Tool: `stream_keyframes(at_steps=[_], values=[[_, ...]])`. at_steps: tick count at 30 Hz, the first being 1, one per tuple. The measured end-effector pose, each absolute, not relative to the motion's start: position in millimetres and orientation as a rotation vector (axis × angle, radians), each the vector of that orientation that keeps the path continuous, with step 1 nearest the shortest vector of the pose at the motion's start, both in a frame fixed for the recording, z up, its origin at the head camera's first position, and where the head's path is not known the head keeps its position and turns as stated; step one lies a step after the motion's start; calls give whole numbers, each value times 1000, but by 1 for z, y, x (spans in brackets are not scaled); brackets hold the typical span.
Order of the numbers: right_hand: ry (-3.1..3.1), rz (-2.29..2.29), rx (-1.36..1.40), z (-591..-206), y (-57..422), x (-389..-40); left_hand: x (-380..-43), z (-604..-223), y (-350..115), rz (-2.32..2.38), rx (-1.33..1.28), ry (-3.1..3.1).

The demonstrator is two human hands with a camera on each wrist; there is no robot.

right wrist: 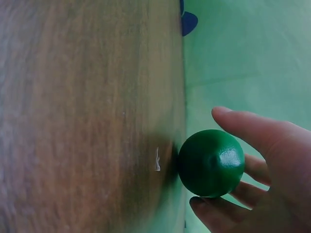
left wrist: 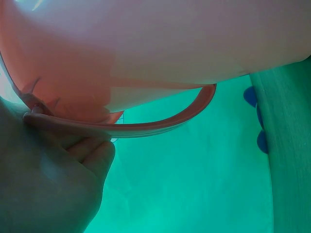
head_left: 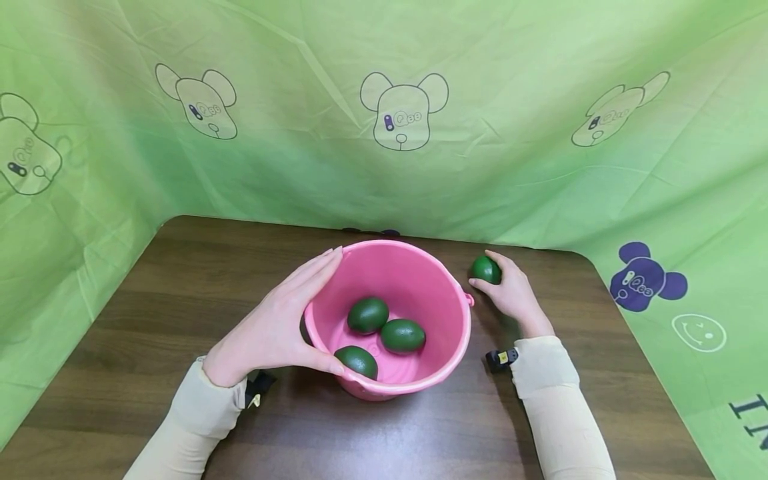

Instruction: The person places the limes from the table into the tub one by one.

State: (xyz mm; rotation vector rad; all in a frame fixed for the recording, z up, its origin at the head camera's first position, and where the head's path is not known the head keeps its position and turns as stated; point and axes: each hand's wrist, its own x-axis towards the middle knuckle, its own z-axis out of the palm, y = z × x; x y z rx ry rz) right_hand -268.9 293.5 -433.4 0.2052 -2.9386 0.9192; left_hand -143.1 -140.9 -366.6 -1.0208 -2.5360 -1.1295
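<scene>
A pink bucket (head_left: 441, 293) stands mid-table with its mouth facing up, three dark green avocados (head_left: 403, 336) lying inside. My left hand (head_left: 270, 330) grips its left rim, thumb over the near edge and fingers spread along the far side. In the left wrist view, fingers lie under the bucket's pink handle (left wrist: 146, 129). To the right of the bucket, my right hand (head_left: 510, 288) curls round another avocado (right wrist: 211, 163), low at the table. From the right wrist, fingertips show against one side of it, the thumb close to the other.
Part of a dark green thing (head_left: 305, 329) shows between my left hand and the bucket. The brown wooden table (head_left: 198, 287) meets a green printed curtain (head_left: 300, 180) at its back and sides. Small black devices (head_left: 501, 360) sit at both wrists.
</scene>
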Motion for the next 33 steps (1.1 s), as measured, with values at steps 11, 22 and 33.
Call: stream_keyframes(at_steps=[11,22,33], values=[[-2935,917,197,-434,295,-272,-144,-366,-141,-1118,-1037,-2514],[-2920,941,187,-437,295,-273,-143,-366,-141,-1111,-1034,-2521],[-2891,935,217,-440,294,-274,-144,-367,-141,-1107,-1047,-2507]])
